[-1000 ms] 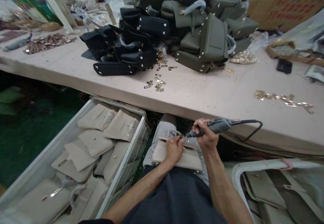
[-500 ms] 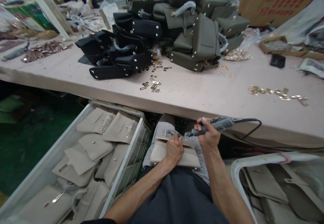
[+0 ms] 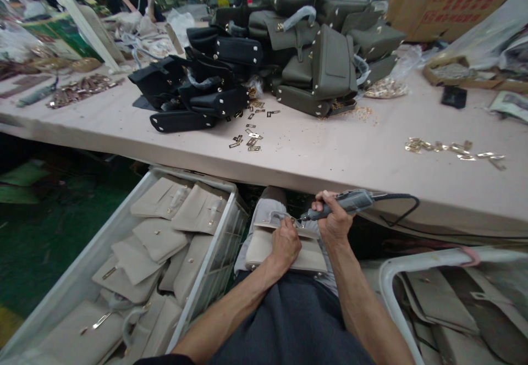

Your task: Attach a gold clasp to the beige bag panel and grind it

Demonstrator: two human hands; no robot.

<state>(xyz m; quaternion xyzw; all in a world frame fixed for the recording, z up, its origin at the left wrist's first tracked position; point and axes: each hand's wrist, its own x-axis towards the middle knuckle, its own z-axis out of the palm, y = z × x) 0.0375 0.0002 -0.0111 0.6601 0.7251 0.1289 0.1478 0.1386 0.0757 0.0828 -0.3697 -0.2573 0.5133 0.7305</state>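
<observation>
One beige handbag (image 3: 284, 252) on the lap, one power tool (image 3: 344, 204), two hands, two bins of beige bags at eight (image 3: 124, 233) and four o'clock (image 3: 396, 277), one table (image 3: 330, 150).

the right hand (image 3: 335, 223) has brought the grey power tool (image 3: 344, 204) in closer, its tip now right at the clasp on the beige bag's (image 3: 289, 247) top edge, where the left hand (image 3: 286, 241) has slid slightly up over the flap.
</observation>
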